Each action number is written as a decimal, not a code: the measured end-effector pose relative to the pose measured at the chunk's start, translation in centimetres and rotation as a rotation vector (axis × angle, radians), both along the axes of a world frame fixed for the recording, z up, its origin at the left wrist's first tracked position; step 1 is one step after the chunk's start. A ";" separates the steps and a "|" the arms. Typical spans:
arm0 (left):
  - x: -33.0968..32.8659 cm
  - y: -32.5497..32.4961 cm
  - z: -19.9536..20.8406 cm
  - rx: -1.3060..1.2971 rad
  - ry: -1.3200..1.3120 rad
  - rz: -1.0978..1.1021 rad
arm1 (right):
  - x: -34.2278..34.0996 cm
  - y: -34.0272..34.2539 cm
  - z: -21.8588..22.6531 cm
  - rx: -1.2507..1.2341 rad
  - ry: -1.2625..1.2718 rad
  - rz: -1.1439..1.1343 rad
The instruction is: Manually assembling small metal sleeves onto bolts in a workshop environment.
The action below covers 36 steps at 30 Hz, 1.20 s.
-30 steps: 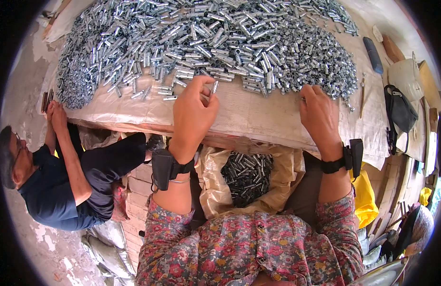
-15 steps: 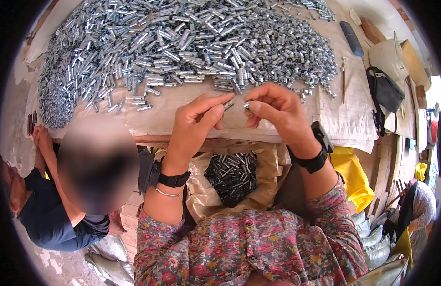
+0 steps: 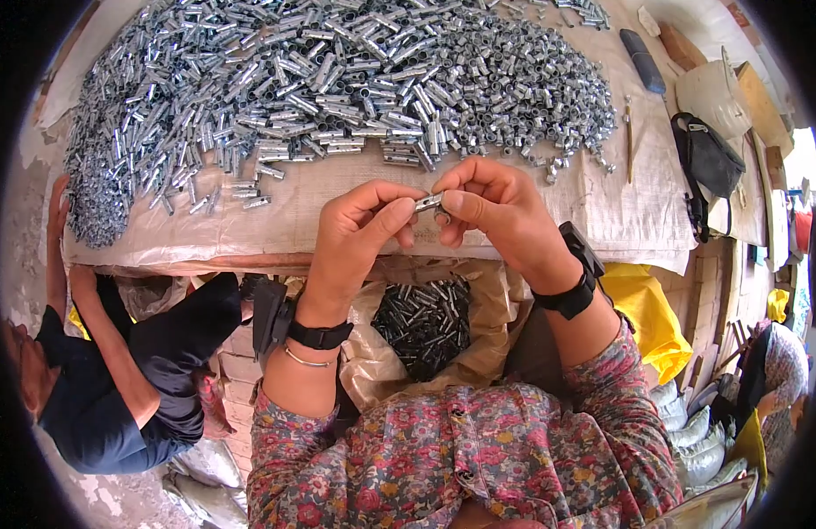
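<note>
Just past the table's front edge, my left hand point(image 3: 359, 231) pinches a slim silvery metal tube point(image 3: 427, 203) between thumb and forefinger. My right hand point(image 3: 505, 216) has its thumb and forefinger closed at the tube's other end, so the tube bridges both hands. The small metal collar in the right fingers is mostly hidden by them; I cannot tell whether it sits on the tube. Beyond my hands lies a broad heap of similar metal tubes point(image 3: 329, 66). To its right is a heap of short metal collars point(image 3: 531, 93).
Below my hands, a beige sack point(image 3: 373, 361) holds dark metal pieces point(image 3: 423, 331). On the table's right lie a dark case point(image 3: 643, 62), a thin rod point(image 3: 628, 141) and a black bag point(image 3: 710, 154). One person point(image 3: 99, 379) sits at left; another point(image 3: 783, 366) bends at far right.
My hands have come together, and the tube now meets my right fingers. The person at left has leaned back away from my left arm. The view has shifted slightly.
</note>
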State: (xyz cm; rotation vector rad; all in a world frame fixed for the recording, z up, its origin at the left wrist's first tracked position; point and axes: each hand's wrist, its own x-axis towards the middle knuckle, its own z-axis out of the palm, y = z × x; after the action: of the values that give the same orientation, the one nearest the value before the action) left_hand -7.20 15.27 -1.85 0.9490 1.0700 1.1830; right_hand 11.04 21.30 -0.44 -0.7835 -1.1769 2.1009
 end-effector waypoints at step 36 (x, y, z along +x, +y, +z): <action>-9.6 -1.6 1.4 0.325 1.237 0.428 | 5.7 4.0 -0.5 1.092 -1.458 -0.238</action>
State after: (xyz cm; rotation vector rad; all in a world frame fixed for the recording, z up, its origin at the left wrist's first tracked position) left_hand -16.81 13.67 -0.45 1.8692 2.1685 1.0786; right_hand 16.77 25.31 -0.99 -1.6982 -2.3389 0.1569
